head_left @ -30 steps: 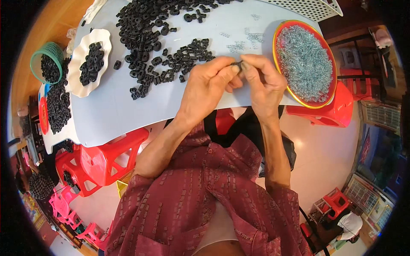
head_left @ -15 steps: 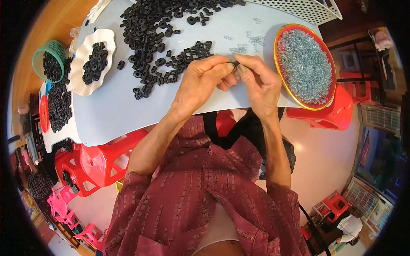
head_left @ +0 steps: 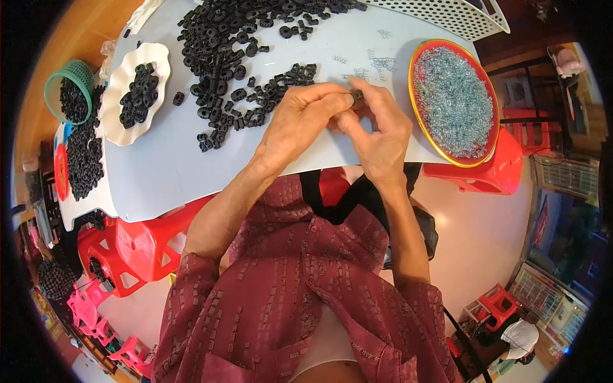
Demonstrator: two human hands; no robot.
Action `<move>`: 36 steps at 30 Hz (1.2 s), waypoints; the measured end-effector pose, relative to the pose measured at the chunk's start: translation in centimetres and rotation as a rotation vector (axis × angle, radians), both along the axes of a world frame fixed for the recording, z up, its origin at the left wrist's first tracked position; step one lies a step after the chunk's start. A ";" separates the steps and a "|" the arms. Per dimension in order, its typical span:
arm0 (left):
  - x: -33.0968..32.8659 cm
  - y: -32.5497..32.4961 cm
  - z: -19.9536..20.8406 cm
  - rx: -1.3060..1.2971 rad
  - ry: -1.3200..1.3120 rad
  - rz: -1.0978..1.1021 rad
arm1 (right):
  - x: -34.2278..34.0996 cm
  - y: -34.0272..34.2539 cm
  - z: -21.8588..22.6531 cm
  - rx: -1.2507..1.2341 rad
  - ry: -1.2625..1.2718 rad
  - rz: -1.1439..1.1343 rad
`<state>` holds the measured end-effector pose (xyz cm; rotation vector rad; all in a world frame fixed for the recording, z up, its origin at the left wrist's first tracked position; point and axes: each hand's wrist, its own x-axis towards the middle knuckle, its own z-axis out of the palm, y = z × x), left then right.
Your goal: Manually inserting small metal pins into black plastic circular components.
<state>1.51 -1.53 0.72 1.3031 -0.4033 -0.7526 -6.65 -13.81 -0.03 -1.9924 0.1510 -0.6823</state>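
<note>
My left hand (head_left: 306, 118) and my right hand (head_left: 381, 131) meet over the front of the pale table (head_left: 159, 182). Between their fingertips is a small black ribbed part (head_left: 357, 95), mostly covered by the fingers. Both hands are closed on it. Just beyond them lies a loose pile of black ribbed parts (head_left: 281, 86), which spreads to a larger heap (head_left: 217, 38) at the back. A few small clear springs (head_left: 382, 62) lie past my right hand. To its right stands a red plate with a gold rim (head_left: 416, 105), heaped with springs (head_left: 454, 102).
At the left, a white scalloped dish (head_left: 115, 115) holds black parts. Beyond it a green basket (head_left: 52, 96) lies tipped beside more black parts (head_left: 85, 159). A white perforated basket (head_left: 447, 16) stands at the back right. Red stools (head_left: 143, 246) sit below the table edge.
My right thumb and fingers have shifted their grip around the small black part, with the thumb now closer to my left fingers. My left hand has barely moved.
</note>
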 end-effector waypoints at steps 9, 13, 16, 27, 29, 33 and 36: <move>0.2 0.2 0.3 -0.011 0.105 -0.035 | -0.4 0.7 0.8 -0.143 0.043 -0.057; 0.7 0.0 0.8 0.148 -0.037 -0.154 | -0.3 0.6 -0.3 -0.267 -0.059 -0.093; 0.9 0.3 -0.4 0.050 0.028 -0.144 | -0.4 0.6 -0.1 -0.279 -0.074 -0.082; 0.4 -0.2 -0.6 -0.073 0.104 -0.054 | -0.3 0.4 0.2 -0.187 -0.066 -0.013; 0.8 0.0 -0.7 -0.041 -0.007 -0.131 | -0.3 0.4 0.3 -0.227 -0.070 -0.018; 0.3 0.2 -0.2 -0.001 0.020 -0.084 | -0.6 0.2 0.7 -0.103 -0.020 0.005; -0.4 0.5 -0.4 -0.085 0.033 0.002 | 0.1 -0.9 1.8 -0.110 -0.055 -0.130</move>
